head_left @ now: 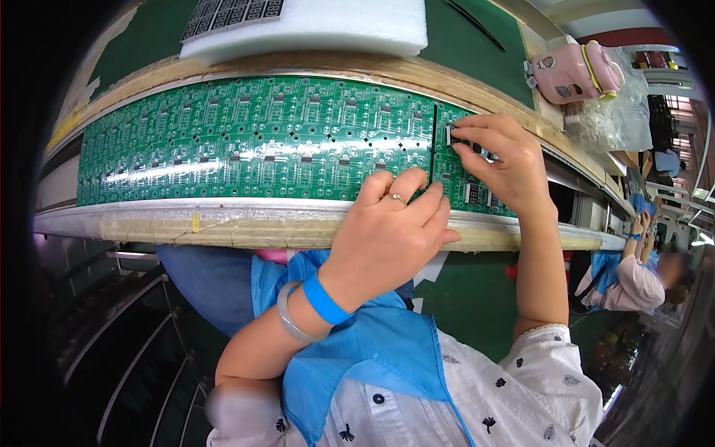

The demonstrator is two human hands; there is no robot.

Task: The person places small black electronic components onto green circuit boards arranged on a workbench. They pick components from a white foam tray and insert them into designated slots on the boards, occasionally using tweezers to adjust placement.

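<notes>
A long green circuit board panel [246, 171] lies in a rail in front of me. Past a dark gap, a second green board [447, 167] continues to the right. My right hand [506, 160] is over this second board, thumb and fingers pinching a small digit display [450, 135] at its far left corner. Other digit displays [473, 194] sit on the board below that hand. My left hand [398, 223] rests at the near edge where the boards meet, its fingers curled and the thumb pointing right. Its fingertips are partly hidden, as is anything inside them.
White foam [320, 30] beyond the rail carries a batch of digit displays [234, 15]. A pink bottle [573, 73] stands at the far right beside clear plastic bags [614, 119]. The rail's near edge [261, 235] runs before me. Another person [633, 276] sits farther right.
</notes>
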